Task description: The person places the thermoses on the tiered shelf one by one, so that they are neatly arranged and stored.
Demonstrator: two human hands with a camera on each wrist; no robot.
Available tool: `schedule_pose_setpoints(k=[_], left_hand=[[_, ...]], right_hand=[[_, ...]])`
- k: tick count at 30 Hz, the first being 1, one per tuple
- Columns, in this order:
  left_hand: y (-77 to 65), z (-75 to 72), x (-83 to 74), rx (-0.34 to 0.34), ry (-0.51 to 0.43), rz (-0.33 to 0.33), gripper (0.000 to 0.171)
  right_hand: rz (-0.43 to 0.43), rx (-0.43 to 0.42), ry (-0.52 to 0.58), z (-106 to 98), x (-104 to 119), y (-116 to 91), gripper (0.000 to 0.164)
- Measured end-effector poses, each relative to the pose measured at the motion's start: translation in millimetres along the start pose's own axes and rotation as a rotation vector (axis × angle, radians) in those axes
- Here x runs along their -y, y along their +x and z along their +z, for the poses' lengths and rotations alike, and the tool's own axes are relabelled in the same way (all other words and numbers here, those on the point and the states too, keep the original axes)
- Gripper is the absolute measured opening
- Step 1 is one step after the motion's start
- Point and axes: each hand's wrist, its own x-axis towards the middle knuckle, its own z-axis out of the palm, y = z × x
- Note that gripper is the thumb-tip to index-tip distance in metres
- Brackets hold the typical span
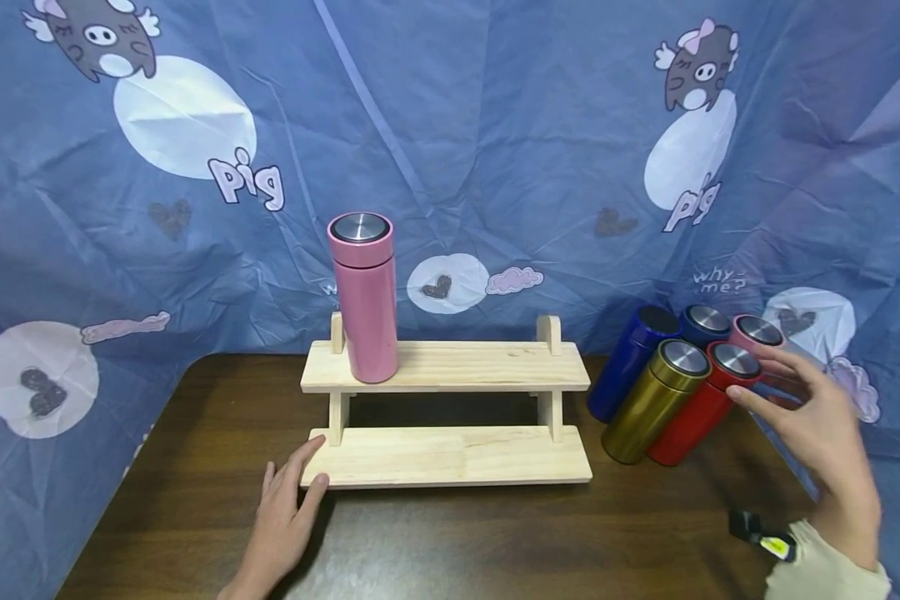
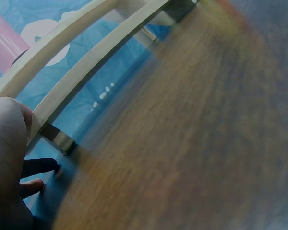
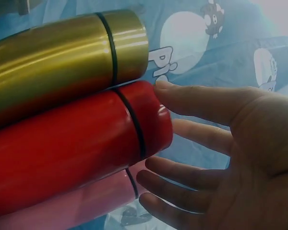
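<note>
Resting on the lower board's (image 1: 450,458) left end with loose fingers, the left hand (image 1: 281,518) clasps nothing; light pressure there should help steady the stand (image 1: 550,408) on the tabletop (image 1: 435,542). Spread and not closed on anything, the right hand (image 1: 823,423) brackets the cap (image 1: 735,360) of the red bottle (image 1: 699,414), right of the stand; whether it touches, I cannot tell. With the gold bottle (image 1: 642,412) close alongside and the rear pink bottle (image 1: 757,329) just behind, a firm pinch on the cap and a straight lift would probably spare the neighbours a knock. Farther back are the blue bottle (image 1: 630,362) and navy bottle (image 1: 705,322); the shelved pink bottle (image 1: 367,321) stands on the upper board's (image 1: 465,367) left part, before the cloth (image 1: 435,100)
</note>
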Motion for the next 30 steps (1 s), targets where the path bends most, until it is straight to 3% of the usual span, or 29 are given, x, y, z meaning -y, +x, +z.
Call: schedule_pose_setpoints(k=[13,30], left_hand=[[-0.7,1.0,2.0,-0.01,-0.001,0.018,0.049],[0.0,1.0,1.3,0.005,0.005,0.004,0.048]], right_hand=[[-0.01,0.022,-0.041,4.4,-10.5,3.3,0.065],[0.015,-0.04,0.068,12.3,-20.5,7.0,0.064]])
